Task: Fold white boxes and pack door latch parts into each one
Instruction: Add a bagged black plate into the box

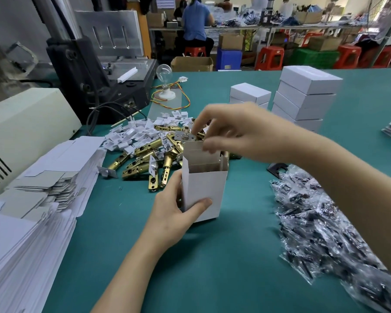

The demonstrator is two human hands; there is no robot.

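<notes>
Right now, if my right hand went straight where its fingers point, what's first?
Likely the open white box below, held by your left hand; the right hand pinches a door latch; depth unclear.

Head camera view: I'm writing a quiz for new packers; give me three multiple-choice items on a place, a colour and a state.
1. Where do the flat box blanks lie?
A. Left of the upright box
B. Right of it
C. Inside it
2. What colour is the table?
A. Red
B. Teal green
C. Grey
3. The upright box's top is:
A. Taped
B. Folded shut
C. Open
Key: 1 A, they pile at the left edge; 2 B, teal all round; 3 C, flaps stand up; left hand grips it, right hand pinches a latch part above.
</notes>
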